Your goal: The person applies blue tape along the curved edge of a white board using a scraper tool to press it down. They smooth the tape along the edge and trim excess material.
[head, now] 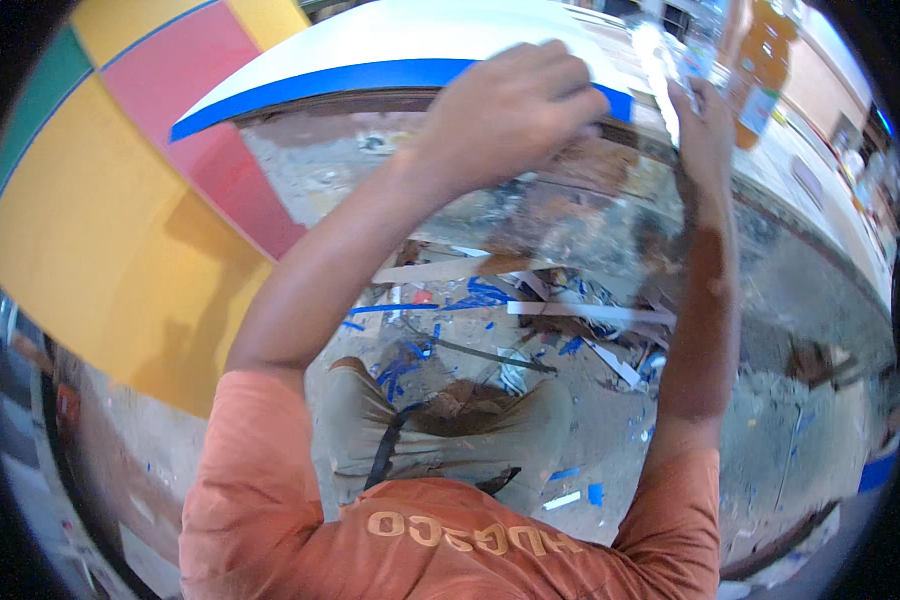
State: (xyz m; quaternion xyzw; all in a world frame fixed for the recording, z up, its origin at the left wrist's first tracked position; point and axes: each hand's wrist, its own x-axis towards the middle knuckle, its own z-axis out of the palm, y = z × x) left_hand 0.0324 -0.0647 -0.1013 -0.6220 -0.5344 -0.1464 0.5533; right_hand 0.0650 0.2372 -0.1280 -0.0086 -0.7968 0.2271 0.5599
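My left hand point(521, 112) is raised over the blue-edged front of a white panel point(390, 37), its fingers curled. Whether anything small sits inside those fingers cannot be seen. On the right, my right hand point(703, 139) is wrapped around a clear, shiny plastic item point(658, 64), which looks like a bottle but is blurred by glare. Just beyond that hand, a bottle of orange liquid point(765, 71) with a label stands tilted in the view.
A large yellow, pink and green panel point(90, 225) rises at my left. Below the worktop, blue and white offcuts point(592, 311) litter the floor around my legs. A long light-coloured counter point(802, 180) runs along the right, with blurred objects at its far end.
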